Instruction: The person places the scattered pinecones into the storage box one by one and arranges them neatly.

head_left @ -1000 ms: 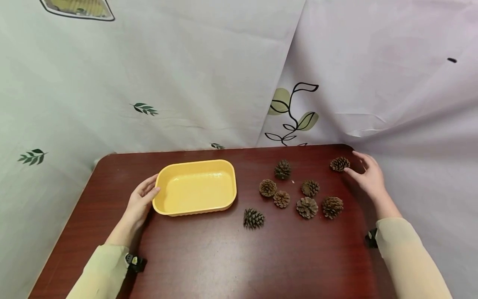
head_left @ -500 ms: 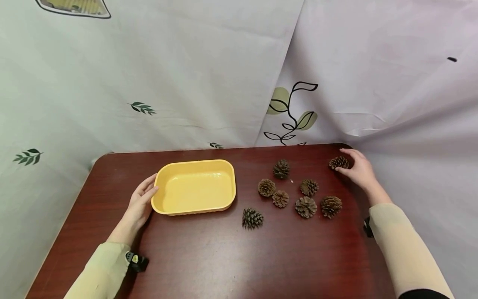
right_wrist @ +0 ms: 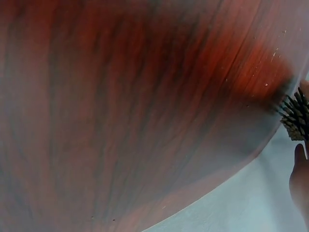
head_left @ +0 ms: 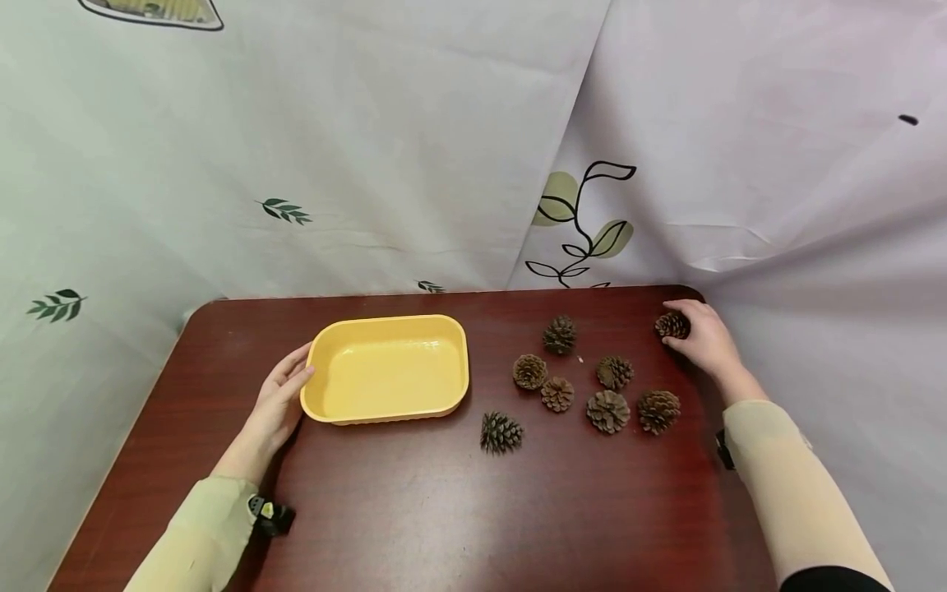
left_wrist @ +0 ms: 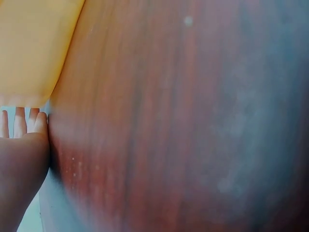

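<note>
An empty yellow tray (head_left: 385, 322) stands on the dark red table (head_left: 414, 510), left of centre. My left hand (head_left: 284, 386) rests against the tray's left end with straight fingers; the left wrist view shows the tray (left_wrist: 34, 43) just beyond that hand (left_wrist: 21, 145). At the table's far right corner my right hand (head_left: 699, 333) curls its fingers round a small brown pine cone (head_left: 671, 326). In the right wrist view that pine cone (right_wrist: 294, 113) shows at the right edge, with part of the right hand (right_wrist: 299, 174) below it.
Several more pine cones lie loose right of the tray, from one at the back (head_left: 560, 335) to a darker one nearest me (head_left: 501, 432). A leaf-printed cloth (head_left: 444, 164) hangs close behind the table. The table's right edge runs right beside my right hand.
My right hand has slid a little left and back onto the corner pine cone, and its fingers have curled round it. The left hand and tray have stayed put.
</note>
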Motion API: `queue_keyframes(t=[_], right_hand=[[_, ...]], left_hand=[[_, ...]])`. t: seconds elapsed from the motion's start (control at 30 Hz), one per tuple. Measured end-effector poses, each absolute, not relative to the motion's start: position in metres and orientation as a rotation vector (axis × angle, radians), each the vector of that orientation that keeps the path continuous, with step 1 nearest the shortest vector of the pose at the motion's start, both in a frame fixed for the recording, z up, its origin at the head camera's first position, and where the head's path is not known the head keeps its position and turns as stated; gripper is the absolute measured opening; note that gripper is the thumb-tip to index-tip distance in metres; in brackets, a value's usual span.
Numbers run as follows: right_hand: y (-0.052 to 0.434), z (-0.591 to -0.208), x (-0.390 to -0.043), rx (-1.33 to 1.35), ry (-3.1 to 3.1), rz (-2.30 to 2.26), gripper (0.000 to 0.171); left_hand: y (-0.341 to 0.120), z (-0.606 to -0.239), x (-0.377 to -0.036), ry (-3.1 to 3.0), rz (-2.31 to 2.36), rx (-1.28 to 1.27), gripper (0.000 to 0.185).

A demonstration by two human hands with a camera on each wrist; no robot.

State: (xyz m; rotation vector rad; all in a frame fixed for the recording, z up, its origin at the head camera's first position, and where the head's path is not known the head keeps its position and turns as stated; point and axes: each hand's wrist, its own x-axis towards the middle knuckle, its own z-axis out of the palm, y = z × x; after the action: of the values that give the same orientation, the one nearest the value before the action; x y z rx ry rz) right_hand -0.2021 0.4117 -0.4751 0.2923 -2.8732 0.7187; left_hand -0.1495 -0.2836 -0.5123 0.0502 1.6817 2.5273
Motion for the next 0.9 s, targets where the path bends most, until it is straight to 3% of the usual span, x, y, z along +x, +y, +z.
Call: queue_keyframes(t=[0.43, 0.9], right_hand=[[0.408, -0.474, -0.203, 0.243, -2.884, 0.634, 0.052], [0.383, -0.444, -0.203, 0.229, -2.852, 0.621, 0.045]], left_hand=[[-0.282, -0.512, -0.147, 1.716, 2.535, 0.015, 0.038], [-0.28, -0.511, -0.145, 1.761, 2.524, -0.033, 0.034]])
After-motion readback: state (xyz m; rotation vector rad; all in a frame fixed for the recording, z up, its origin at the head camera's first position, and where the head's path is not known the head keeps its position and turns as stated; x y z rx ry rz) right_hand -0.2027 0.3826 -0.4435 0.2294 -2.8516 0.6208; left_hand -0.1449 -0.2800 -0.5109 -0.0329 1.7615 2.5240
